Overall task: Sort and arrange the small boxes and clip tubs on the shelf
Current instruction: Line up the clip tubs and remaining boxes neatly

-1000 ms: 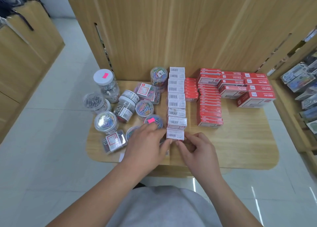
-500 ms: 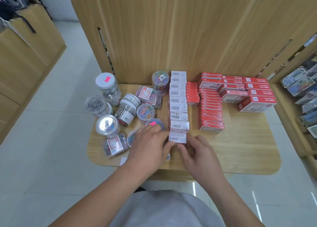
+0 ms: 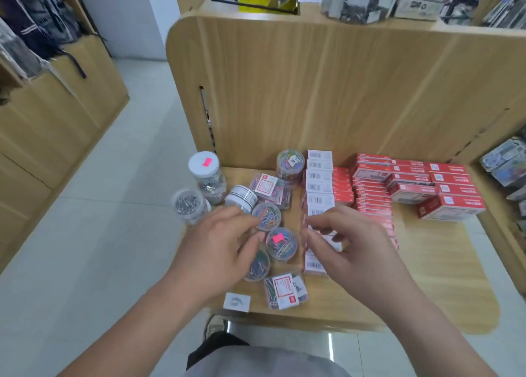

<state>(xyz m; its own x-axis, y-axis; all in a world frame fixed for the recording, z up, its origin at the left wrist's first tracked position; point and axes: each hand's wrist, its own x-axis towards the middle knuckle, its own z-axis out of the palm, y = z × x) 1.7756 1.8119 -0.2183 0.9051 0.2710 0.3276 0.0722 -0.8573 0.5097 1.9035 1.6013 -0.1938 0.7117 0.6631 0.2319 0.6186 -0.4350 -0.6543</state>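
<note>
A row of small boxes (image 3: 318,183) with white tops runs down the middle of the wooden shelf (image 3: 441,277), from the back wall to the front. The right hand (image 3: 350,245) is over the front part of this row. Its fingers are bent and its thumb is at the row's left side, but it is too blurry to tell if it grips a box. Left of the row sit the round clip tubs (image 3: 266,215). The left hand (image 3: 225,245) hangs over them, fingers loose and bent, holding nothing I can see. Stacks of red boxes (image 3: 373,188) stand right of the row, touching it.
</note>
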